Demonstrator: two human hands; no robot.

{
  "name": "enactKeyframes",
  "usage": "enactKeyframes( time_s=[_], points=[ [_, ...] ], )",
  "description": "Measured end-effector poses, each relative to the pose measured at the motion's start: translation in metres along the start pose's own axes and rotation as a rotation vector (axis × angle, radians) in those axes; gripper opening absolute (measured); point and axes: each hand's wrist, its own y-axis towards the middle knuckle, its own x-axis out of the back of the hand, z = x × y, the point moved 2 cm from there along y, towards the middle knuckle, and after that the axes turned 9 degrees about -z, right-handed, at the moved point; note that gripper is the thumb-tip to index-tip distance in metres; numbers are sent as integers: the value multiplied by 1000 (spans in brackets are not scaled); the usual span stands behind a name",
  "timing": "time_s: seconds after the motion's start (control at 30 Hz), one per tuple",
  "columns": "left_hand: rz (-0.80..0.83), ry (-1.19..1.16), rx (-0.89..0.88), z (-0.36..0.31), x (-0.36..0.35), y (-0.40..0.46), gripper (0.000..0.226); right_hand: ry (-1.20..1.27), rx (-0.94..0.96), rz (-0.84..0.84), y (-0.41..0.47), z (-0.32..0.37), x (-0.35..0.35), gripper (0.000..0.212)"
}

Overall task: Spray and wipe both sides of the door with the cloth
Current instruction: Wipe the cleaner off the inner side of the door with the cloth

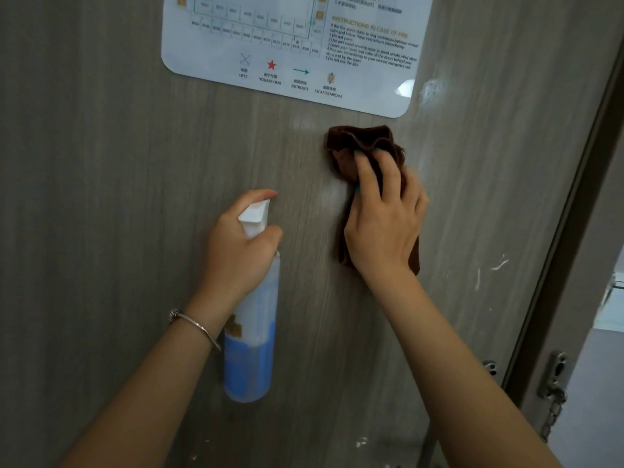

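Wood-grain door [118,197], faintly glossy; below its laminated plan [290,45], a soft brown cloth [358,143] (plush-looking).

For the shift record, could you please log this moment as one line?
left hand: grips spray bottle | right hand: presses brown cloth on door below evacuation sign | phase: wiping

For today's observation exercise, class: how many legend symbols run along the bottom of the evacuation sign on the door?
4, left to right on the sign: crossed-out lifts symbol, red star, green exit-route arrow, escape-staircase icon. The sign's top is cropped, so more may be hidden.
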Motion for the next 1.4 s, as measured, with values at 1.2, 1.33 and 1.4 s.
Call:
enactKeyframes(
  time_s=[1.2, 1.33, 1.4],
  points=[
    [74, -24, -32, -19, -127, -57, 44, 76, -41, 41, -110, -213, 63, 42],
    [100, -27, -35, -18, -123, -62, 45, 7, -265, -26, -117, -206, 59, 44],
    [111, -35, -36, -14, -119, -64, 45, -26, -358, -70, -118, -187, 55, 43]
  ],
)
